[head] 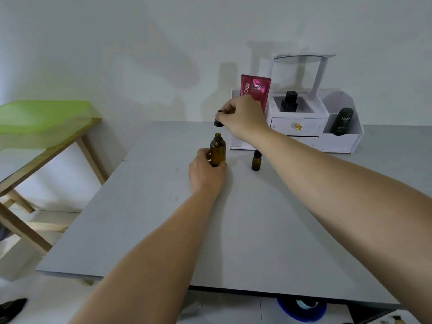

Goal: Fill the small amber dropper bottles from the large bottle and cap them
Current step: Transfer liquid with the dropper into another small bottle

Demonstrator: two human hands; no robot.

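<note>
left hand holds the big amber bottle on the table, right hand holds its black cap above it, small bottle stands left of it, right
No: the head view shows the small bottle right of the big amber bottle, not left. Otherwise correct: left hand holds it on the table, right hand holds the black cap above.

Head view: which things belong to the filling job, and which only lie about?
Job: large amber bottle, gripped by left hand; black cap, pinched by right hand; small dropper bottle.
Lying about: pink sachet, white organizer, black perfume bottle, Kahf tube, green tray.
</note>
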